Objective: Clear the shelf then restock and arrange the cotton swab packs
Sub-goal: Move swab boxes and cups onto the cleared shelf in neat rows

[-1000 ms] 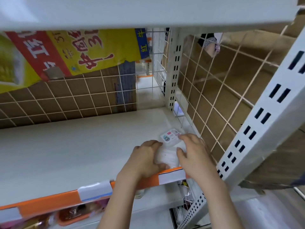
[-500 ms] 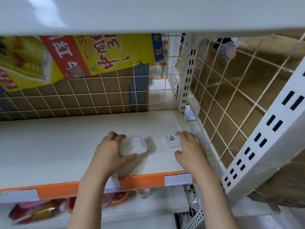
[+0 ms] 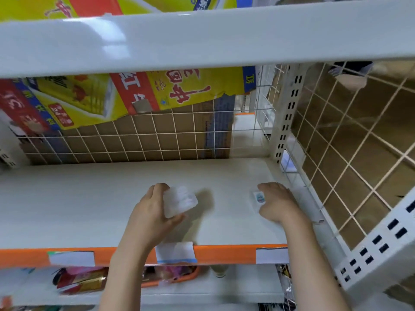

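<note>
Two cotton swab packs on a white shelf (image 3: 89, 198)

Clear pack (image 3: 179, 201) mid-shelf; labelled pack (image 3: 258, 198) lies flat near the right end, well apart.

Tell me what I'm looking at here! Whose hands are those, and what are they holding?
No robot here: these are a person's own two hands. The picture comes from a camera worn on their head, so you look down at the hands as they do. They are reaching into a white store shelf with an orange front edge and wire grid walls. The left hand grips a small clear cotton swab pack. The right hand rests on another pack with a little coloured label, lying on the shelf near the right side. How its fingers sit on that pack is too blurry to tell.
</note>
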The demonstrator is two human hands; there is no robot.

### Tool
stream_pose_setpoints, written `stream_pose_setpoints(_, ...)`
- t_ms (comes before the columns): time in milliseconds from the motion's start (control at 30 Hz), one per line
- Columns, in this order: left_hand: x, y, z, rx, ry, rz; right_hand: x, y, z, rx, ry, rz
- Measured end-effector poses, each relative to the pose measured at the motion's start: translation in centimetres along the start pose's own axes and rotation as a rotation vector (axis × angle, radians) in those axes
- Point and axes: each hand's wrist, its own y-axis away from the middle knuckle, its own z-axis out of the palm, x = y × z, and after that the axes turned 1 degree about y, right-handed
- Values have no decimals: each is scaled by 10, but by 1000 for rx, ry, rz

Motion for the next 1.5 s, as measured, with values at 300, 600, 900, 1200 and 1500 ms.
stream_pose_setpoints(300, -34, -4, -23, 8, 96, -28, -94, 29, 17, 168, -294, -110)
stream_pose_setpoints(600, -163, -5, -94, 97, 46, 69, -237, 34, 60, 384, -462, -240)
stream_pose_setpoints(900, -255, -15, -148, 96, 187, 32, -350, 44, 98, 409, -475, -271)
stream_pose_setpoints(1200, -276, -3, -166, 52, 396, -100, -391, 43, 107, 379, -411, -317)
stream_pose_setpoints(1500, -286, 10, -172, 163, 316, -77, -404, 47, 112, 336, -437, -362)
